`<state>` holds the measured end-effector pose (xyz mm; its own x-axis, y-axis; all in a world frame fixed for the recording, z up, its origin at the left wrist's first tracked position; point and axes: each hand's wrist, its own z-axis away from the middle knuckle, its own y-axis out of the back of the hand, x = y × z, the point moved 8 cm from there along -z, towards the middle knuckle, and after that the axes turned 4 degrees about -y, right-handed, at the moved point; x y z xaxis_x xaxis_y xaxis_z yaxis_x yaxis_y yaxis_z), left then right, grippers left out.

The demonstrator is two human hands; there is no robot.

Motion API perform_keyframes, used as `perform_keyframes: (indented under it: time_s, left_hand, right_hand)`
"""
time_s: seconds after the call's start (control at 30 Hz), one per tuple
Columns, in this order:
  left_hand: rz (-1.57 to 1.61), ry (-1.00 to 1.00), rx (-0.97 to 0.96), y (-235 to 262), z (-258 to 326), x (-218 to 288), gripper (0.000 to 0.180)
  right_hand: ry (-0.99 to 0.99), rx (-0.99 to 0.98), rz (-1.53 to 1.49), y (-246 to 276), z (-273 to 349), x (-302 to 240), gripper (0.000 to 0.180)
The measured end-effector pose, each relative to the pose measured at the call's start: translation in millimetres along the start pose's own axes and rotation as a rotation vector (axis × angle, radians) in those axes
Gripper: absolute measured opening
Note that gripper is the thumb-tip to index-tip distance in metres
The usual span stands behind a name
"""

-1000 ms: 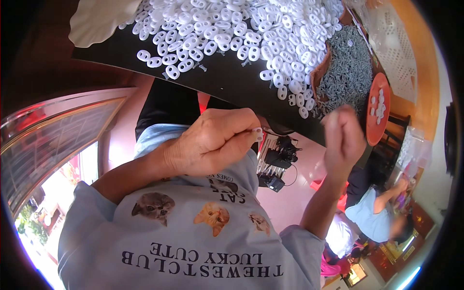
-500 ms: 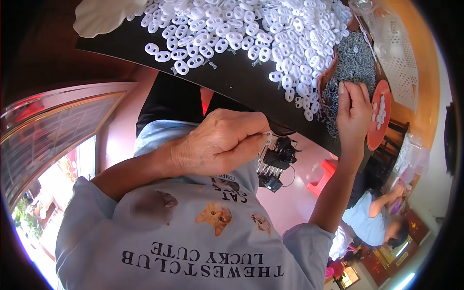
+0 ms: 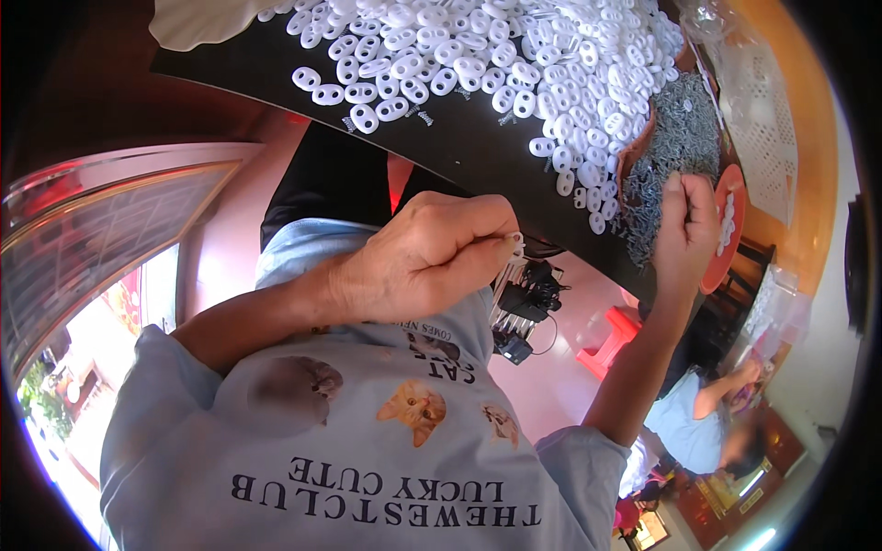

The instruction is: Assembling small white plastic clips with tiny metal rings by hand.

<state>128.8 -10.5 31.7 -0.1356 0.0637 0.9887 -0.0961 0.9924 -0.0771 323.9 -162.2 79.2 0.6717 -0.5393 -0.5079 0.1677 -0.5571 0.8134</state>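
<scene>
White oval pieces are lying heaped on the black board above both of your hands, each one a small plastic oval with two holes. You are pinching one such white piece in the curled fingers of your left hand, just below the board's near edge. Your right hand is reaching up at the board's right end, fingers drawn together over the pile of small grey metal parts; whether it is gripping any of them you cannot tell from here. Just right of that hand an orange round dish is holding a few more white pieces. Beyond it, a white perforated basket is standing. Below your left hand, a black power strip is lying on the pink floor.
</scene>
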Motion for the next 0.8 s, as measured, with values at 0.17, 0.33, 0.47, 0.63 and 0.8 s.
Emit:
perform_keyframes:
  time_s: [0.17,0.33,0.47,0.63,0.8]
  left_hand:
    - [0.227,0.125,0.018,-4.2,1.6,-9.3,0.014]
    - [0.332,0.136,0.003,-6.0,4.2,-8.0,0.015]
    - [0.441,0.137,-0.019,-7.0,6.8,-5.5,0.016]
    - [0.43,0.11,-0.04,-6.2,9.3,-3.0,0.018]
    - [0.46,0.086,-0.047,-8.1,12.8,-1.4,0.02]
  right_hand:
    - [-0.11,-0.198,-0.31,-16.0,17.1,-56.3,0.006]
    - [0.055,-0.388,-0.531,-39.6,32.9,-113.5,0.011]
    - [0.077,-0.395,-0.546,-43.5,35.0,-123.5,0.01]
    - [0.045,-0.389,-0.558,-44.8,36.4,-122.5,0.009]
    - [0.054,-0.396,-0.562,-47.8,40.3,-127.2,0.008]
